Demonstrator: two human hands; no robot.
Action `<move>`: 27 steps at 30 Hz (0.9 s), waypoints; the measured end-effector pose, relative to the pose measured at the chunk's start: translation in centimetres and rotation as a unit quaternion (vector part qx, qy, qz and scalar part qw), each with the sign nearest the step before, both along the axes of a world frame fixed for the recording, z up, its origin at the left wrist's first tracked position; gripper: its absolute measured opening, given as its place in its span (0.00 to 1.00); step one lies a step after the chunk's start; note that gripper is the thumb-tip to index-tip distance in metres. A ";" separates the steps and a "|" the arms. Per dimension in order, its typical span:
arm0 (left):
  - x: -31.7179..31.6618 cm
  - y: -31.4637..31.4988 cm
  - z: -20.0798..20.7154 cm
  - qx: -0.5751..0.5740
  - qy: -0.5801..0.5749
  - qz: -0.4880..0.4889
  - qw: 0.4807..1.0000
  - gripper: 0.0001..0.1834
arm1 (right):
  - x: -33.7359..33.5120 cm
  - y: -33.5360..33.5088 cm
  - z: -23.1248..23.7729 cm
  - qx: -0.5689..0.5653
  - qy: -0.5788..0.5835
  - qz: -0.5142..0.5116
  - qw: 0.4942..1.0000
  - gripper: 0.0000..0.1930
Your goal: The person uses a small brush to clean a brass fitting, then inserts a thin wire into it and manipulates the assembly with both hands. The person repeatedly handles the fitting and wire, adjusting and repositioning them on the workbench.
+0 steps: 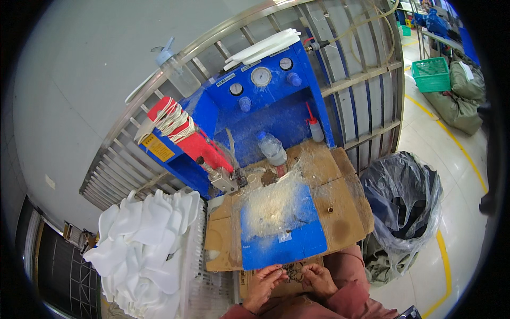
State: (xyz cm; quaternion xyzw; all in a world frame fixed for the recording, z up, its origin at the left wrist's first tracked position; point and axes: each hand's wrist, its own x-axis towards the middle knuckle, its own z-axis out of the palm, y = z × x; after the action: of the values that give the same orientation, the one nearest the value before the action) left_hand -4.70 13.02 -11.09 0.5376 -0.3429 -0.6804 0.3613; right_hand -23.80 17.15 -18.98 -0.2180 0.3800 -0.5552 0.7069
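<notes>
My left hand (264,284) is at the near edge of the work surface, its thumb and fingertips pinched together. Close by on its right, my right hand (320,280) is pinched in the same way. Anything between the fingertips is too small to make out. Below and between the hands, small dark tangled bits (295,272) lie on cardboard. Just beyond them, a blue sheet (289,248), strewn with pale shavings (273,210), rests on a brown cardboard sheet (340,212).
Left stands a crate (199,250) heaped with white curved pieces (146,239). Behind are a red machine arm (204,151) wrapped in cord, a blue cabinet (220,114) with gauges, a clear bottle (272,150) and a red-nozzled squeeze bottle (315,129). Right is a bag-lined bin (406,186).
</notes>
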 end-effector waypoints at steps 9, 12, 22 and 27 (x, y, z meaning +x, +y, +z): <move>-1.2 -0.7 -1.0 0.025 0.055 -0.024 0.998 0.12 | -0.6 -0.6 -0.4 0.057 -0.045 -0.016 0.997 0.07; -1.1 -0.4 -0.8 0.036 0.019 -0.033 0.999 0.13 | -0.4 -0.5 -0.3 0.064 -0.043 -0.018 0.997 0.06; 0.3 0.8 -1.6 0.010 0.060 -0.059 0.996 0.15 | 0.7 0.5 0.9 0.069 -0.035 -0.018 0.997 0.05; 1.1 1.8 -1.8 0.012 0.056 -0.083 0.995 0.15 | 0.9 1.5 1.2 0.044 -0.018 -0.004 0.999 0.06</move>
State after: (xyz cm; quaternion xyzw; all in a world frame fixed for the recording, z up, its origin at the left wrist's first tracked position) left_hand -3.59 14.78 -12.89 0.4724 -0.3576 -0.7412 0.3155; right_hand -22.89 18.66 -17.83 -0.1745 0.3921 -0.5449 0.7203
